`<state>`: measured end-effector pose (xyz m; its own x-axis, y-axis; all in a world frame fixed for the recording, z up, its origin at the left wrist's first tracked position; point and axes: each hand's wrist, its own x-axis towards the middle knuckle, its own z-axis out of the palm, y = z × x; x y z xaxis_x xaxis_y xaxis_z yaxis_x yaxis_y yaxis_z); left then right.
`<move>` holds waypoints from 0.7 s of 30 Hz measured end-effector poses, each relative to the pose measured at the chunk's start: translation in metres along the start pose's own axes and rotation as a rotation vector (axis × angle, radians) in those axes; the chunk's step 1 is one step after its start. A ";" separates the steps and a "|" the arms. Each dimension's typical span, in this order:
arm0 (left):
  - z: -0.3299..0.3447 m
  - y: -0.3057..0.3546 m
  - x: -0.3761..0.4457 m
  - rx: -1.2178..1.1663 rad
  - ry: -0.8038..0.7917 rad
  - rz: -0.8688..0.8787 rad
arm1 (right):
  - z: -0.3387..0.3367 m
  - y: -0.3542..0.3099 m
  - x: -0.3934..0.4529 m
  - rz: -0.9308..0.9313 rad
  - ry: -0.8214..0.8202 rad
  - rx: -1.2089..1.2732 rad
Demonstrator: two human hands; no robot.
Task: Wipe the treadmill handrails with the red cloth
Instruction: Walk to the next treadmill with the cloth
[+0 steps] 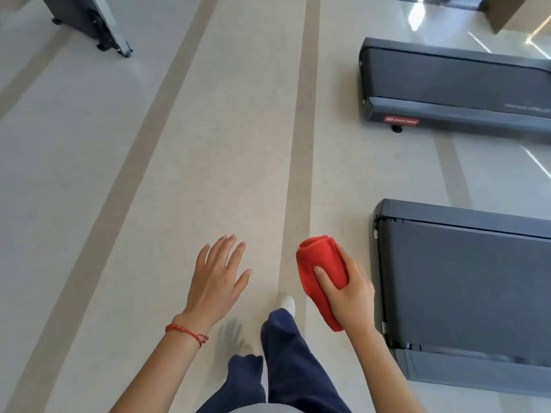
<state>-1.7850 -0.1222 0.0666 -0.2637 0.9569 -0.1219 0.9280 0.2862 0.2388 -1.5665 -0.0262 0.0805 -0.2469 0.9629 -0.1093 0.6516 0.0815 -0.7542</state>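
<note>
The nearer treadmill (465, 293) lies on the floor (149, 174) just right of the right hand (351, 293) gripping the cloth (323, 269), the farther treadmill (456, 84) beyond it, the left hand (216, 278) spread empty to the left.

Your red cloth (323, 272) is rolled/folded into a thick bundle, held in your right hand (350, 290), thumb across the top, pointing fwd and slightly left. Near treadmill (465, 293): dark grey deck w/ black belt, flat on the floor just right of the cloth. Far treadmill (456, 87) lies ahead, red logo on its side rail. Handrails aren't in view.
</note>
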 end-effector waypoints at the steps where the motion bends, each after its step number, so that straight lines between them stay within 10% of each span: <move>1: 0.000 0.002 0.015 -0.002 0.000 0.007 | -0.001 0.000 0.013 0.008 0.004 0.002; 21: -0.033 0.042 0.330 0.026 -0.015 0.106 | -0.037 -0.012 0.303 0.070 0.021 0.009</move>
<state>-1.8414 0.2070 0.0686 -0.1597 0.9808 -0.1117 0.9570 0.1816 0.2262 -1.6222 0.2739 0.0805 -0.1858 0.9713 -0.1482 0.6602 0.0117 -0.7510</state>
